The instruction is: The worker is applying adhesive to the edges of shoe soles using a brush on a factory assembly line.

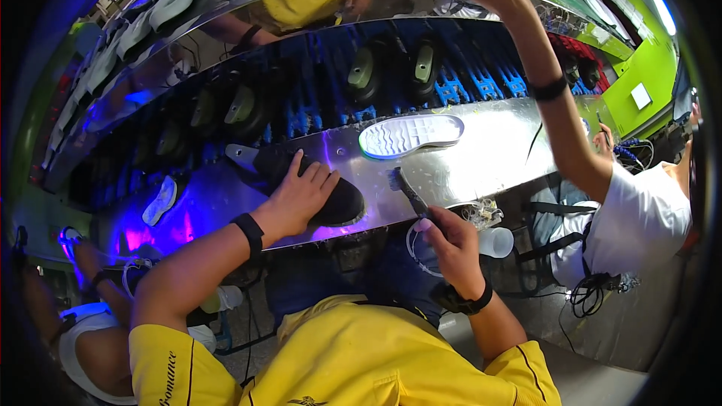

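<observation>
The black shoe lies on the metal worktable in front of you, at its near edge, its rounded toe pointing right and a pale grey piece showing at its left, farther end. Your left hand rests on top of it, palm down, with the fingers spread a little over the dark surface. Your right hand is just off the near edge, to the right of the shoe, pinching the handle of a dark brush between thumb and fingers; the bristles point far and left, apart from the shoe. Beyond the brush a white sole lies on the table, ridged face up. Another pale sole lies well to your left under violet light. Just right of your right hand is a translucent cup. On the far side, dark shoes with green-topped blocks stand along a blue rack. Higher up, at far left, more soles line a shelf. On your right, a co-worker in a white shirt stretches an arm toward the far side.
</observation>
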`<action>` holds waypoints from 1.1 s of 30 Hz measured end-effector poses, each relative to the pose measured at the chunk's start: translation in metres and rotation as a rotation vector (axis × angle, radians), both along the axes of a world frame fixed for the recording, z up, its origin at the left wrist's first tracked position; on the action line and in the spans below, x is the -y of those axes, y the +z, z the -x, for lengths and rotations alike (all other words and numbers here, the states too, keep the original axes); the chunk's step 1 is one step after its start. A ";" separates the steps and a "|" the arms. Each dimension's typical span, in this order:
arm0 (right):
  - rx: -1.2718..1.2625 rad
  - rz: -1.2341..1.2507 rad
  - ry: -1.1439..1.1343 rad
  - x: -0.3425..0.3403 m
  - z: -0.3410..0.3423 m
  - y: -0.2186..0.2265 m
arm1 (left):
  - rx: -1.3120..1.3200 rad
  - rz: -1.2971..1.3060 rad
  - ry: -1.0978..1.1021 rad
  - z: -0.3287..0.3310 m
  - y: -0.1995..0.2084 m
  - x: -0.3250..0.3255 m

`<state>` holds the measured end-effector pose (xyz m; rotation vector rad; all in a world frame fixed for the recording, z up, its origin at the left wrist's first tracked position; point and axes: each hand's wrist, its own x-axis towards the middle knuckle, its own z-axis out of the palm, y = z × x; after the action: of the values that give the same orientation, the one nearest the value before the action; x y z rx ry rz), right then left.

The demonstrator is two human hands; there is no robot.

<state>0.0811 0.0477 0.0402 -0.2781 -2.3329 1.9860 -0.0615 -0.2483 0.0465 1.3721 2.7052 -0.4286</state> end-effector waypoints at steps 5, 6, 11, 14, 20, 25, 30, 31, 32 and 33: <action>-0.004 0.080 -0.008 -0.002 -0.003 0.006 | 0.047 -0.271 0.033 -0.009 0.040 0.022; 0.009 0.023 0.000 -0.002 -0.002 0.008 | 0.070 -0.443 0.106 -0.014 0.051 0.027; -0.028 0.001 0.016 0.004 0.010 0.016 | 0.087 -1.093 0.306 -0.038 0.078 0.037; -0.098 -0.132 0.051 0.015 0.020 0.019 | 0.082 -1.166 0.430 -0.051 0.066 0.036; -0.045 -0.194 0.132 0.041 0.042 0.012 | -0.013 -1.109 0.388 -0.098 0.040 0.046; 0.171 -0.152 0.248 0.062 0.055 0.001 | -0.050 -1.107 0.429 -0.134 0.015 0.052; 0.226 -0.031 0.300 0.088 0.069 -0.016 | -0.209 -1.124 0.354 -0.152 -0.013 0.055; 0.225 -0.052 0.282 0.094 0.071 -0.020 | -0.227 -1.069 0.431 -0.158 -0.017 0.053; 0.208 -0.028 0.289 0.098 0.074 -0.024 | -0.227 -1.077 0.437 -0.162 -0.022 0.054; 0.201 -0.045 0.256 0.103 0.076 -0.029 | -0.238 -1.098 0.433 -0.163 -0.027 0.054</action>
<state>0.0051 -0.0552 0.0113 -0.1920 -2.6549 2.0993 0.1014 -0.3027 0.0196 0.7424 3.4259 1.1421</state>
